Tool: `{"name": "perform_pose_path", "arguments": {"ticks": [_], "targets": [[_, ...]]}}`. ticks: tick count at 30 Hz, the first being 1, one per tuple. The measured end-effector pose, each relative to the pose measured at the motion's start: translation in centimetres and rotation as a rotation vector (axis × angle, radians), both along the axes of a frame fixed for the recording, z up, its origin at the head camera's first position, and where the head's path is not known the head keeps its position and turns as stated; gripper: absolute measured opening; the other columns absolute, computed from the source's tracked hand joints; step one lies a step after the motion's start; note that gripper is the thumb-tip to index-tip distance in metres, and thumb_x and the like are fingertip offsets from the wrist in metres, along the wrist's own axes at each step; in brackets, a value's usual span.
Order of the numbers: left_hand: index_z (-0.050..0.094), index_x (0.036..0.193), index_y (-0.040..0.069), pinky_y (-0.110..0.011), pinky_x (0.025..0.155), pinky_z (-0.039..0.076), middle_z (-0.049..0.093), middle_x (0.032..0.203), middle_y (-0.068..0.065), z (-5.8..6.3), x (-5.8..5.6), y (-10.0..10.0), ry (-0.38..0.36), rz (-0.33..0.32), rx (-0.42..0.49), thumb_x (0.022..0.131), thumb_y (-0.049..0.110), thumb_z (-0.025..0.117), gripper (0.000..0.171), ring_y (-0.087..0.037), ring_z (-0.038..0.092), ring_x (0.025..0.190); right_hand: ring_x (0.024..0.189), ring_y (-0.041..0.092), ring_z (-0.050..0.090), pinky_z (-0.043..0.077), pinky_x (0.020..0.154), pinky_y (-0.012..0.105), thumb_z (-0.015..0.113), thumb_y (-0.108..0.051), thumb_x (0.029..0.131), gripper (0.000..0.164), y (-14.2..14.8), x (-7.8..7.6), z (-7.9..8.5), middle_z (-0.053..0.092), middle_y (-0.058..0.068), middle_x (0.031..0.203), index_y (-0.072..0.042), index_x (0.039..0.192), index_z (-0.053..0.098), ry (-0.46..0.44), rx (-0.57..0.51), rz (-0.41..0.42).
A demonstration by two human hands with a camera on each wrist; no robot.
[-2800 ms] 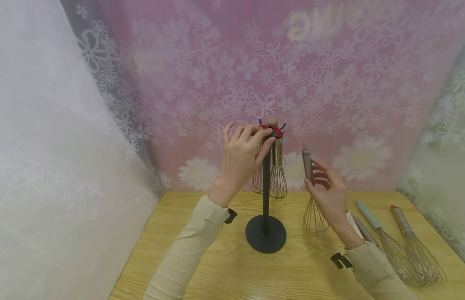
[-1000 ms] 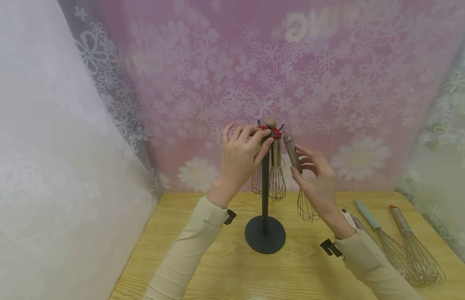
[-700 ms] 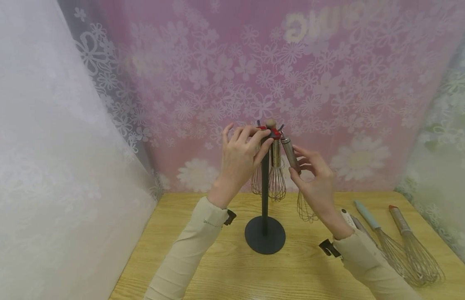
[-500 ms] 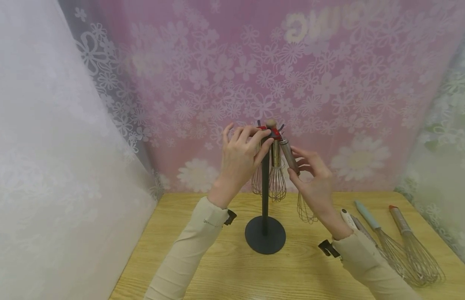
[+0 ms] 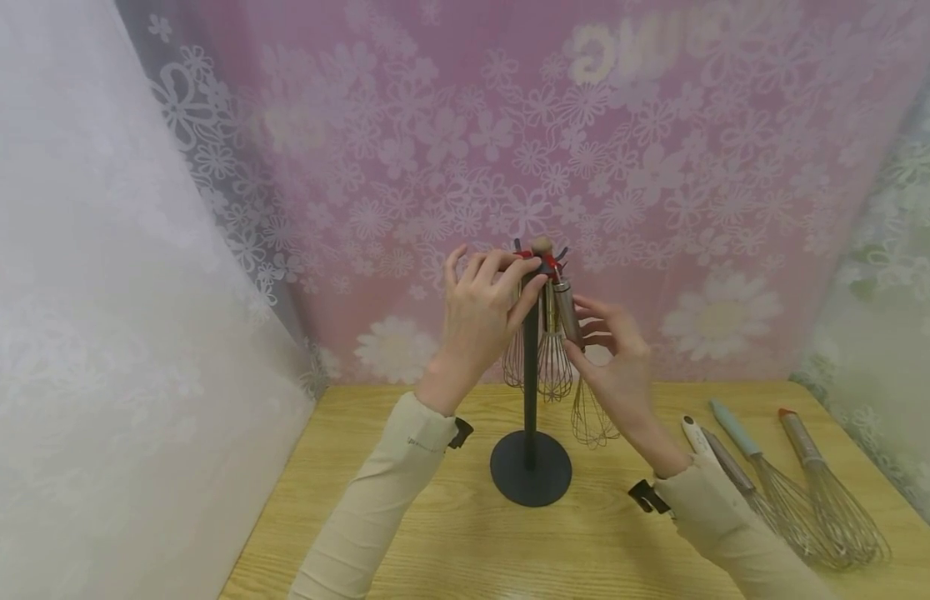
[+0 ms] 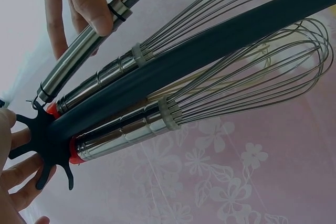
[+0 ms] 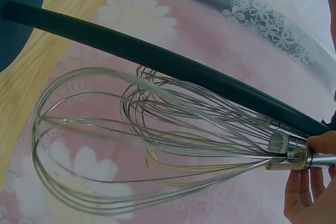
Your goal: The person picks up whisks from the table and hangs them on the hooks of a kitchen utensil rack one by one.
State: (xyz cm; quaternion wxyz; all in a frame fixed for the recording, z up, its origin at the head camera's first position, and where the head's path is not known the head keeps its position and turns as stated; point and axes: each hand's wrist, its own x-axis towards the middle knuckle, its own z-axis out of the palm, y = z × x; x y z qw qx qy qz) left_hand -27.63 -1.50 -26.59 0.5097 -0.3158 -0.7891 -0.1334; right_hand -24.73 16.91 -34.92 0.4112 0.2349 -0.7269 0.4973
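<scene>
At the hooked top of a black stand (image 5: 531, 392), a steel whisk (image 5: 567, 308) hangs at a slight tilt, handle up and wires down, its small end ring touching one of the hooks; whether the ring is fully seated cannot be told. The right hand (image 5: 618, 358) grasps the lower part of that handle between thumb and fingers, while the left hand (image 5: 483, 304) grips the stand's top, its fingers around the star of hooks, just beside a pale round knob (image 5: 541, 245). Two red-topped whisks hang close to the post, one (image 6: 102, 80) next to the grasped whisk, the other (image 6: 126, 129) across the post. The stand's round base (image 5: 531, 487) rests flat on the wood-grain tabletop (image 5: 405, 500). Well to its right lie a white-handled utensil (image 5: 695, 435), a grey-handled whisk (image 5: 727, 460), a light-blue-handled whisk (image 5: 735, 427) and a red-tipped whisk (image 5: 804, 437), with a pink floral curtain (image 5: 435, 125) behind.
</scene>
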Motion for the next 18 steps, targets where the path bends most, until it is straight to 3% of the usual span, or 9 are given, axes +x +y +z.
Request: {"name": "perform_pose_path", "arguments": {"ticks": [4, 11, 18], "targets": [[0.075, 0.115, 0.020, -0.054, 0.117, 0.028, 0.071, 0.106, 0.000, 0.0, 0.0, 0.0, -0.004, 0.004, -0.002, 0.102, 0.039, 0.061, 0.026, -0.021, 0.065, 0.104, 0.093, 0.006, 0.060, 0.054, 0.081, 0.021, 0.076, 0.019, 0.078, 0.060, -0.8, 0.8, 0.8, 0.061, 0.030, 0.116, 0.006, 0.133, 0.059, 0.006, -0.001, -0.007], [0.074, 0.114, 0.020, -0.054, 0.116, 0.029, 0.071, 0.105, 0.000, 0.0, 0.0, 0.0, -0.006, 0.009, 0.000, 0.103, 0.039, 0.060, 0.027, -0.021, 0.065, 0.103, 0.089, 0.008, 0.063, 0.051, 0.080, 0.013, 0.077, 0.019, 0.077, 0.059, -1.8, 1.9, 1.6, 0.064, 0.028, 0.111, 0.008, 0.132, 0.060, -0.003, -0.018, -0.009], [0.075, 0.114, 0.020, -0.054, 0.116, 0.029, 0.070, 0.105, 0.000, -0.1, 0.0, 0.0, -0.007, 0.007, -0.001, 0.102, 0.039, 0.061, 0.026, -0.021, 0.065, 0.103, 0.089, 0.009, 0.064, 0.057, 0.079, 0.023, 0.078, 0.018, 0.077, 0.058, -2.0, 2.2, 1.6, 0.065, 0.029, 0.110, 0.010, 0.132, 0.059, -0.030, -0.028, 0.000]]}}
